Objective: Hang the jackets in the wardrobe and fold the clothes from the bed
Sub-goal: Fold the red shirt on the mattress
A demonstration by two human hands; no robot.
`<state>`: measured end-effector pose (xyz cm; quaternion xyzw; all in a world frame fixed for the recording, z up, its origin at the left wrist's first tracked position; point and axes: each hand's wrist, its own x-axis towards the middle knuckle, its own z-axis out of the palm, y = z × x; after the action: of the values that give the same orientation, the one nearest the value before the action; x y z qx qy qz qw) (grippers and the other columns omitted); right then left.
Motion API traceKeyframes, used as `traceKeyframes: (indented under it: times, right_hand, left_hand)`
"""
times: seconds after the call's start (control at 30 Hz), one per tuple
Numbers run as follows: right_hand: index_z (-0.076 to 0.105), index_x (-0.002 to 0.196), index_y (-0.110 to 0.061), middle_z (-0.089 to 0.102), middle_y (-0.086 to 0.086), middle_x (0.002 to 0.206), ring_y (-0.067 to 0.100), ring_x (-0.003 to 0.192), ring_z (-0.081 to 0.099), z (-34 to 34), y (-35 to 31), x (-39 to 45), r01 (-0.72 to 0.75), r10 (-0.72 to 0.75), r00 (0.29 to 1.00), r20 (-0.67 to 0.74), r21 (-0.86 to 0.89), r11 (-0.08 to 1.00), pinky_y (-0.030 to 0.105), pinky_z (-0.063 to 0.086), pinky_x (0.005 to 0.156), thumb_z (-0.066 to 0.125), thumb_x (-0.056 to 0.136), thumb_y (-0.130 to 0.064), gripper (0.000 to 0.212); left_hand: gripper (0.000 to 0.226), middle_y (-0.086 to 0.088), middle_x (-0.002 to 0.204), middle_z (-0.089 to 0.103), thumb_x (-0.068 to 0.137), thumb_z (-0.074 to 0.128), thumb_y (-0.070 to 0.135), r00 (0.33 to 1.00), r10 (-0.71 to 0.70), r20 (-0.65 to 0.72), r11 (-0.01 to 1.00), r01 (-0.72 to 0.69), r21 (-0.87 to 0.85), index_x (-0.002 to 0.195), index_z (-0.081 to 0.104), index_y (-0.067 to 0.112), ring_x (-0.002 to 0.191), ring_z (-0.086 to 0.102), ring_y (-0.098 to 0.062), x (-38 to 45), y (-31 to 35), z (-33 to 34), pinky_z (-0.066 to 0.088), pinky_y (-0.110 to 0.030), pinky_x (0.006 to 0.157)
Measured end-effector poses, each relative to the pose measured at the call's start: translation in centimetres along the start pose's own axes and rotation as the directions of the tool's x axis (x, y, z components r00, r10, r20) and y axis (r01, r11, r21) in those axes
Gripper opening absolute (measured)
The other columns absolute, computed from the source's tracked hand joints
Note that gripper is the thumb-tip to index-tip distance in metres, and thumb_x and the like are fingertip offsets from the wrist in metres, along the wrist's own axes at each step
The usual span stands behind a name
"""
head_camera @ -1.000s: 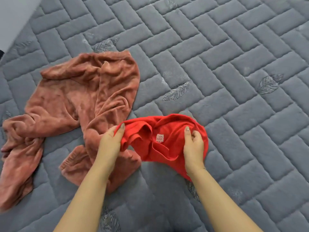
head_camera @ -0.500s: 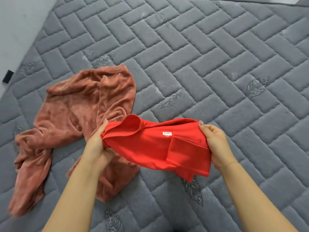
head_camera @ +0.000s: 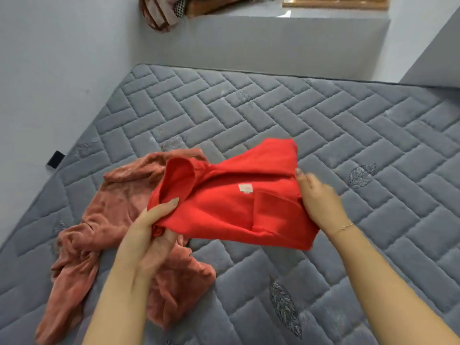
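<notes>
A bright red garment point(head_camera: 224, 207) with a small white label is stretched between my hands, lifted above the grey quilted bed point(head_camera: 323, 125). My left hand point(head_camera: 146, 235) pinches its left edge, thumb on top and fingers beneath the cloth. At the right edge, my right hand point(head_camera: 318, 197) grips the fabric, a thin bracelet on its wrist. A crumpled rust-pink garment point(head_camera: 107, 225) lies on the bed under and to the left of my left hand.
Grey walls point(head_camera: 49, 70) border the bed on the left and at the back. A ledge point(head_camera: 273, 33) behind the bed carries a brown patterned bundle point(head_camera: 159, 13) and a wooden frame point(head_camera: 336, 3). A small black object point(head_camera: 55, 159) sits at the bed's left edge.
My hands have moved apart and lifted, spreading the red garment wider. The view has tilted up, so the back wall and ledge now show.
</notes>
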<state>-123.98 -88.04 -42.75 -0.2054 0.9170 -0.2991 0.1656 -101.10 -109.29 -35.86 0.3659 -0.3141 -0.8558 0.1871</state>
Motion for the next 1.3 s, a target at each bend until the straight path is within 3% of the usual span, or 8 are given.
traceKeyframes:
  times: [0.13, 0.3, 0.5, 0.63, 0.73, 0.9, 1.07, 1.3]
  right_hand:
    - [0.059, 0.115, -0.005, 0.062, 0.023, 0.122, 0.038, 0.115, 0.057, 7.4, 7.3, -5.5, -0.24, 0.378, 0.859, 0.346, -0.379, 0.894, 0.04, 0.044, 0.091, 0.036, 0.099, -0.057, 0.059]
    - [0.057, 0.125, -0.013, 0.06, 0.011, 0.126, 0.026, 0.117, 0.057, 15.1, 13.6, -12.6, -0.219, 0.386, 0.789, 0.478, -0.368, 0.904, 0.035, 0.045, 0.095, 0.055, 0.093, -0.035, 0.039]
    - [0.054, 0.131, -0.014, 0.049, 0.005, 0.13, 0.026, 0.122, 0.044, 19.8, 14.5, -13.9, -0.08, 0.16, 0.916, 0.368, -0.222, 0.972, 0.037, 0.042, 0.098, 0.061, 0.084, -0.01, 0.048]
    - [0.057, 0.126, -0.015, 0.045, 0.006, 0.134, 0.028, 0.127, 0.041, 20.9, 14.6, -12.9, -0.098, 0.175, 0.961, 0.212, -0.331, 0.939, 0.035, 0.033, 0.103, 0.055, 0.073, 0.004, 0.056]
    - [0.041, 0.144, -0.022, 0.025, 0.008, 0.156, 0.029, 0.143, 0.024, 20.4, 16.2, -12.2, -0.137, 0.219, 0.966, 0.138, -0.444, 0.885, 0.042, 0.024, 0.115, 0.057, 0.075, 0.005, 0.077]
    - [0.034, 0.151, -0.03, 0.026, 0.002, 0.158, 0.028, 0.136, 0.034, 19.1, 19.7, -11.1, 0.039, 0.099, 0.957, 0.273, -0.459, 0.888, 0.043, 0.041, 0.1, 0.062, 0.072, 0.003, 0.09]
    - [0.069, 0.121, -0.011, 0.063, 0.015, 0.123, 0.041, 0.098, 0.059, 18.9, 21.8, -10.4, 0.183, -0.157, 0.981, 0.113, -0.289, 0.94, 0.049, 0.054, 0.079, 0.075, 0.073, 0.008, 0.052]
    - [0.067, 0.109, -0.008, 0.068, 0.004, 0.113, 0.027, 0.099, 0.061, 18.5, 20.9, -13.0, 0.067, -0.063, 0.988, 0.139, -0.025, 0.997, 0.035, 0.045, 0.088, 0.056, 0.093, 0.0, 0.021]
  left_hand:
    - [0.015, 0.004, 0.048, 0.051, 0.087, 0.064, 0.004, 0.851, -0.289, -0.438, 0.948, 0.318, -0.007, 0.075, 0.058, 0.011, 0.03, 0.039, -0.001, -0.3, -10.0, -9.5, 0.04, -0.011, 0.034]
    - [0.028, -0.01, 0.093, 0.058, 0.099, 0.055, 0.026, 0.754, -0.18, -0.632, 0.694, 0.552, 0.462, 0.122, 0.049, 0.011, 0.076, 0.056, -0.023, -0.8, -19.9, -18.3, 0.053, -0.037, 0.074]
    - [0.039, -0.01, 0.115, 0.053, 0.078, 0.071, -0.001, 0.9, 0.422, -0.112, 0.101, 0.076, 0.992, 0.115, 0.06, 0.009, 0.106, 0.051, -0.028, -1.1, -22.3, -18.1, 0.04, -0.036, 0.099]
    - [0.036, 0.005, 0.109, 0.055, 0.079, 0.062, -0.006, 0.926, 0.071, 0.371, -0.049, -0.369, 0.928, 0.107, 0.064, 0.016, 0.104, 0.052, -0.016, -1.1, -24.6, -15.5, 0.041, -0.028, 0.093]
    - [0.065, 0.005, 0.148, 0.034, 0.083, 0.066, 0.014, 0.923, -0.225, 0.311, -0.146, -0.348, 0.926, 0.142, 0.042, 0.022, 0.137, 0.032, -0.016, -0.2, -28.3, -15.2, 0.029, -0.029, 0.111]
    - [0.096, 0.002, 0.163, -0.006, 0.087, 0.064, 0.046, 0.991, -0.132, -0.008, -0.539, -0.065, 0.84, 0.154, -0.003, 0.031, 0.147, 0.013, -0.02, 2.7, -31.5, -16.2, 0.022, -0.036, 0.114]
    - [0.037, -0.001, 0.144, 0.051, 0.074, 0.079, 0.019, 0.993, 0.045, 0.108, -0.404, -0.081, 0.911, 0.108, 0.067, 0.022, 0.118, 0.057, -0.028, 2.9, -31.4, -17.0, 0.047, -0.043, 0.091]
    - [0.016, 0.006, 0.112, 0.069, 0.09, 0.063, 0.005, 0.971, 0.188, 0.15, -0.116, -0.13, 0.985, 0.1, 0.067, 0.016, 0.095, 0.057, -0.021, 0.5, -29.6, -18.1, 0.04, -0.035, 0.085]
